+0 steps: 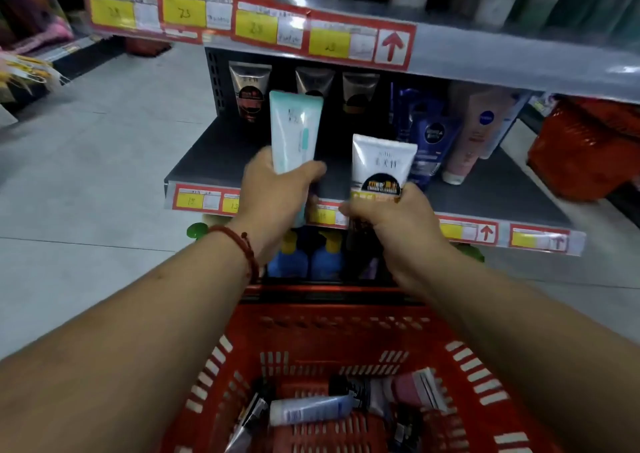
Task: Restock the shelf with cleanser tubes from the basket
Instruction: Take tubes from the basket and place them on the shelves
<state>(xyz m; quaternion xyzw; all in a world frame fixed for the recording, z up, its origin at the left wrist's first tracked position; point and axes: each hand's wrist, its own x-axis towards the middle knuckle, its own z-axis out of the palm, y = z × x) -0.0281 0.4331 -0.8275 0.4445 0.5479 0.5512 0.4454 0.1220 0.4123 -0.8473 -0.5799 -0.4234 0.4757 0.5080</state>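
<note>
Both forearms are bare. A thin red braided bracelet with a small bead circles the wrist, at 7 o'clock from the left hand.

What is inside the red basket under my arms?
Inside the red basket several tubes lie loose: a pale blue tube, a pink tube and some dark tubes. The forearms and the picture's lower edge hide its sides and near end.
</note>
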